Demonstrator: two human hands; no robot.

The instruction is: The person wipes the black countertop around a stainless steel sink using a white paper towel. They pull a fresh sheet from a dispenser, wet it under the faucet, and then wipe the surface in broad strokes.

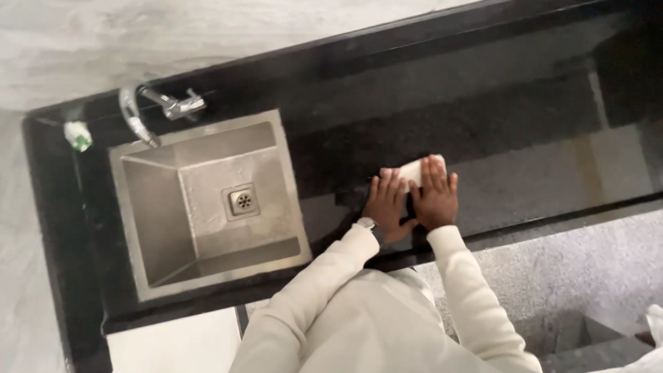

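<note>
At the far left of the black desk (pixel 525 173), a small green-and-white object (pixel 78 135) sits in the corner beside the curved chrome tap (pixel 148 110), which hangs over the dry steel sink (pixel 207 207) with its drain (pixel 242 200) uncovered. Right of the sink, I press both hands flat on the dark stone. My left hand (pixel 387 204) lies open, fingers spread, its fingertips just touching the near end of a folded white cloth (pixel 414 169). My right hand (pixel 436 197) rests palm down with its fingers over that cloth; neither grip is closed around it, both are wide and flat, pinning it to the surface. The cloth lies under and just beyond my fingertips, toward the wall. Judging by the long stretch of desk running off to the right, much of the surface seemingly remains to be wiped; I cannot tell which part is already done.
</note>
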